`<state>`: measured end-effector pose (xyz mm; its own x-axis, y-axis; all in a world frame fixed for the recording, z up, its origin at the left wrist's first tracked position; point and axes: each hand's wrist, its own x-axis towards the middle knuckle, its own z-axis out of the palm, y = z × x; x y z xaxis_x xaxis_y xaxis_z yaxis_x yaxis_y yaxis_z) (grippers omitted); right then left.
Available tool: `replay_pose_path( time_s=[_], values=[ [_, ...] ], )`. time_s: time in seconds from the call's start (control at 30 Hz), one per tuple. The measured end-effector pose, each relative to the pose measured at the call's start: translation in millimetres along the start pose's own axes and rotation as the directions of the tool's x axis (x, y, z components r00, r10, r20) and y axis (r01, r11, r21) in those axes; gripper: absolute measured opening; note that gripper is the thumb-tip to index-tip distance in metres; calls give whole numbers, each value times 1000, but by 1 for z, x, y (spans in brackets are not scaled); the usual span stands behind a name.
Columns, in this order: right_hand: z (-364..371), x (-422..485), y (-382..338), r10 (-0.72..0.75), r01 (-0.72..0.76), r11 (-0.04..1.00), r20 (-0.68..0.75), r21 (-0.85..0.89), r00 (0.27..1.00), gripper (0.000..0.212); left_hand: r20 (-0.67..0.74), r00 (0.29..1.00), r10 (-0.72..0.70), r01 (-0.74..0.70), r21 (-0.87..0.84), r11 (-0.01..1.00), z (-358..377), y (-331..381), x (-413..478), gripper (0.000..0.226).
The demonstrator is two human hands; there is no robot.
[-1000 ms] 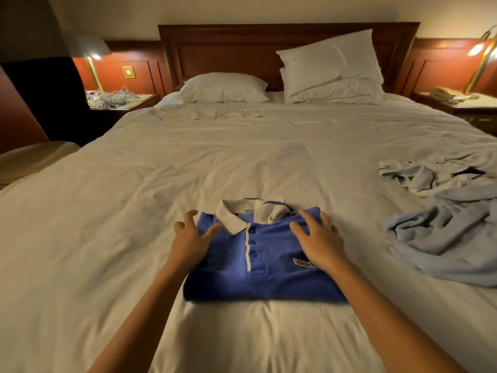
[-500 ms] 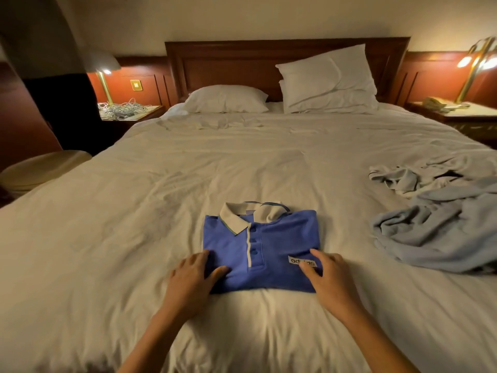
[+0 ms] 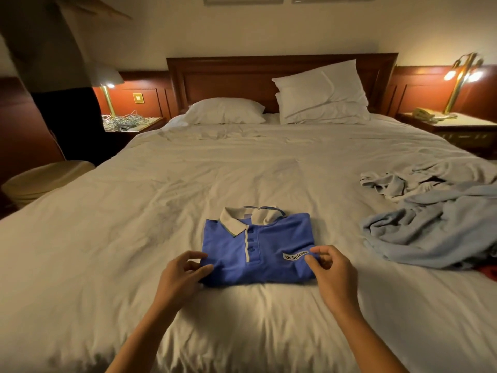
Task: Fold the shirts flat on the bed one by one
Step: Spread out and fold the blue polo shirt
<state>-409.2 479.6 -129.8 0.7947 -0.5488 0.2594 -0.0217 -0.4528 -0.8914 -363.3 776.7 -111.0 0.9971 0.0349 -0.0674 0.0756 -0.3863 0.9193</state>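
Note:
A blue polo shirt (image 3: 269,249) with a white collar lies folded into a neat rectangle on the white bed (image 3: 242,170), collar pointing away from me. My left hand (image 3: 183,278) is at its near left corner, thumb on the fabric and fingers curled round the edge. My right hand (image 3: 333,273) is at the near right corner beside the logo patch, thumb and forefinger pinching the cloth. A crumpled pile of light-blue shirts (image 3: 435,230) lies unfolded on the right side of the bed.
Two white pillows (image 3: 224,111) (image 3: 320,92) lean at the wooden headboard. Nightstands with lit lamps stand on both sides; the left nightstand (image 3: 126,122) holds tangled cables. A person (image 3: 53,63) stands at the far left near a round cream seat (image 3: 45,179).
My hands slid from the shirt's upper part down to its near corners, then went from lying flat to curling round the edges. The head camera tilted up.

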Motion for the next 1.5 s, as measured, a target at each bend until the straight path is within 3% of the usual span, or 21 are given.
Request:
replay_pose_path(
  time_s=[0.1, 0.23, 0.3, 0.43, 0.5, 0.57, 0.63, 0.67, 0.77, 0.8, 0.87, 0.97, 1.07, 1.13, 1.2, 1.33, 1.5],
  values=[
    [2, 3, -2, 68, -70, 997, 104, 13, 992, 13, -47, 998, 37, -40, -76, 996, -1, 6, 0, 15],
    [-11, 12, 4, 50, -53, 996, 36, 78, 998, 13, -95, 994, 54, -74, -223, 972, -10, 7, 1, 11],
    [-19, 9, 9, 35, -40, 996, 59, 80, 998, 16, -86, 995, 42, -58, -193, 979, -15, 1, 1, 10],
    [-27, -3, 20, 87, -79, 996, 212, -43, 973, 22, 66, 996, -52, 49, 41, 998, -20, -13, 1, 11],
    [-26, -1, 17, 86, -56, 989, 218, -140, 972, 18, 109, 992, -65, 41, 207, 977, -20, -13, 10, 6],
    [-18, 9, 9, -4, 41, 964, 142, -263, 990, 10, 61, 998, 11, -34, 390, 920, -15, -6, 24, 6],
    [-1, 26, -5, -97, 148, 930, 162, -337, 982, 30, 33, 993, 118, -120, 434, 893, 0, 4, 40, 27],
    [10, 35, -11, -95, 177, 923, 242, -342, 966, 39, 52, 988, 142, -150, 461, 875, 11, 9, 50, 36],
    [53, 62, -9, -15, 388, 744, 567, -544, 823, 58, 263, 960, 97, -265, 739, 619, 49, 10, 79, 48],
    [64, 68, -1, 44, 388, 709, 586, -588, 809, 62, 284, 958, 32, -250, 780, 574, 58, 5, 87, 51],
    [80, 73, 14, 160, 223, 733, 482, -642, 862, 60, 229, 973, -39, -160, 781, 604, 69, -7, 101, 57],
    [96, 79, 26, 104, 37, 833, 222, -552, 970, 71, 88, 995, 54, -99, 656, 748, 74, -18, 114, 66],
    [101, 91, 27, -96, 100, 906, 31, -411, 995, 50, 60, 992, 107, -122, 583, 803, 76, -25, 125, 71],
    [103, 103, 23, -219, 231, 921, 72, -313, 973, 46, 71, 990, 120, -139, 569, 810, 76, -29, 134, 69],
    [110, 114, 15, -277, 321, 923, 211, -215, 938, 51, 62, 986, 152, -160, 567, 808, 76, -31, 142, 65],
    [113, 128, 0, -193, 264, 955, 398, -132, 897, 58, 56, 978, 200, -197, 562, 804, 75, -35, 152, 61],
    [86, 132, -7, -311, 381, 924, 511, -33, 801, 23, 27, 971, 239, -216, 536, 816, 76, -40, 160, 64]
  ],
)
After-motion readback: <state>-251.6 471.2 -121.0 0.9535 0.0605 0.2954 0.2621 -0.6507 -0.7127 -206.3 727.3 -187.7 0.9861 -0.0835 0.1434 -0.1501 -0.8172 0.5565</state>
